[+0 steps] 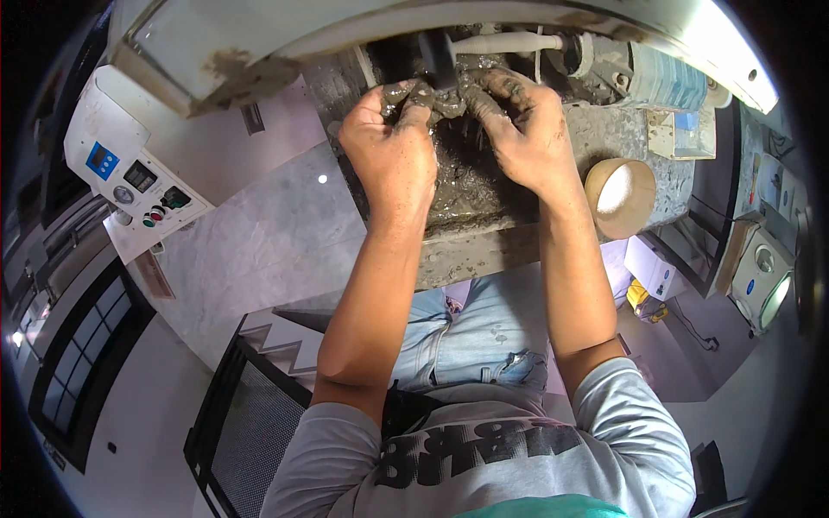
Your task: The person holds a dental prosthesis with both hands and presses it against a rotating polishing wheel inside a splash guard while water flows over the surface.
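Both my hands meet over a wet trough [488, 229] of grey sludge, just below a dark wheel [438, 60]. My left hand [393, 142] has its thumb and fingers pinched together, thick with grey slurry. Opposite it, my right hand [525, 129] is closed with curled, muddy fingers. A small slurry-coated piece [446, 105] shows between the fingertips of the two hands, touching or very close to the wheel's lower edge. Sludge hides its kind and shape. A pale shaft [509, 43] runs from the wheel toward a mud-splashed motor [604, 73] on the right.
A pale curved hood [345, 39] overhangs the wheel. To the right stand a tan bowl [635, 207] of white powder and a clear plastic box [686, 136]. A white control box [129, 164] with buttons is at the left, beside a grey marbled surface [268, 233].
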Tool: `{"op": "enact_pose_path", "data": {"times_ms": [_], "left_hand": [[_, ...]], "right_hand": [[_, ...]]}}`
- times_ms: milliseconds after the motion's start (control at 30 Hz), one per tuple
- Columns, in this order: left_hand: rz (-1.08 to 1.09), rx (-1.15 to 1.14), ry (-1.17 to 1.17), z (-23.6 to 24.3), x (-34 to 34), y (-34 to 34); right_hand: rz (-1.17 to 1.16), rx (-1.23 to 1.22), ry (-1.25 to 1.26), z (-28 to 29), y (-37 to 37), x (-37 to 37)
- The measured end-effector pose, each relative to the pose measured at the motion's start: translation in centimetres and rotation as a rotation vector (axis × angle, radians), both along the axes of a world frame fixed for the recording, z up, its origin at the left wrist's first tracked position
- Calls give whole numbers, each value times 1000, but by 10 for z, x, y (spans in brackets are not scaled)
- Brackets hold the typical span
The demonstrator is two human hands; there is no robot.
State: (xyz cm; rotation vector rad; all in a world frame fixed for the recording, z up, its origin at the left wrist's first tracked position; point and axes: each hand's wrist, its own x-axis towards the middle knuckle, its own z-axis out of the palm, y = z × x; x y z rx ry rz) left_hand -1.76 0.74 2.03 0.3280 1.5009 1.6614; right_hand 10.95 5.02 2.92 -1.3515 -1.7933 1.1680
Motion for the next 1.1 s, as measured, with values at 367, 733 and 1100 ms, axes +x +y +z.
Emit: {"op": "enact_pose_path", "data": {"times_ms": [367,733,1100], "left_hand": [[-281,-152,118,3,-26,19],[-154,-84,78,0,-16,14],[-164,-169,101,2,-17,18]], "right_hand": [[-82,-235,94,4,-14,-10],[-62,-164,25,9,-11,-8],[-94,-200,23,7,-10,-12]]}}
